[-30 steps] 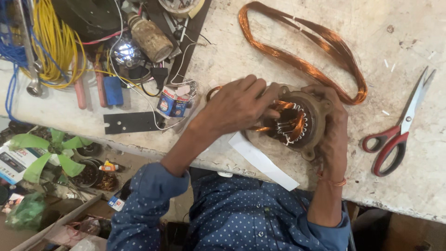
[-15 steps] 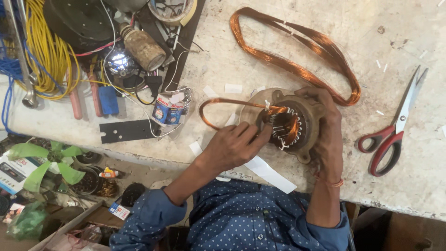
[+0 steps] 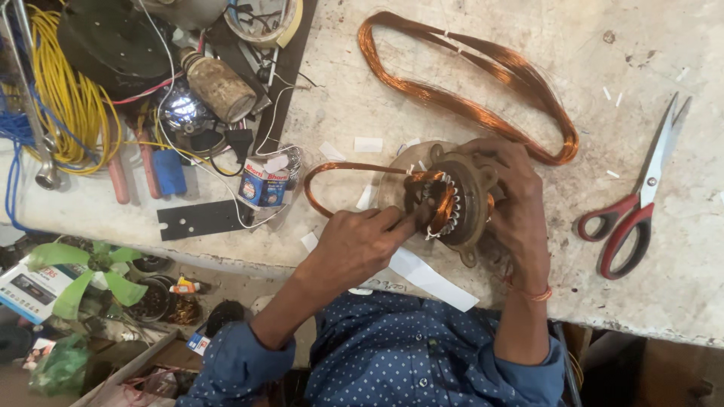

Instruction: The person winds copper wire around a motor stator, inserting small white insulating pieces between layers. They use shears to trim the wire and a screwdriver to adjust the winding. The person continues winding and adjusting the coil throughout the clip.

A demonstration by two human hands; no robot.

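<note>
A round metal motor stator (image 3: pixel 452 197) with copper windings lies near the front edge of the stone worktop (image 3: pixel 679 301). My right hand (image 3: pixel 516 200) grips its right side and holds it steady. My left hand (image 3: pixel 362 243) is at its left side, fingers pinched on a small copper wire coil (image 3: pixel 332 169) that loops out to the left from the stator slots. A bigger loose copper coil (image 3: pixel 467 98) lies on the worktop behind the stator. A white paper strip (image 3: pixel 430 277) sits under my left wrist.
Red-handled scissors (image 3: pixel 637 203) lie at the right. At the left are yellow cable (image 3: pixel 64 98), pliers (image 3: pixel 117 177), a small tin (image 3: pixel 262 185), a black plate (image 3: pixel 200 218) and a cylindrical part (image 3: pixel 219 84). A green fan blade (image 3: pixel 90 271) lies below the bench edge.
My left hand has drawn back from on top of the stator to its near-left side, and a loop of copper coil now stands out to the left. My right hand stays on the stator.
</note>
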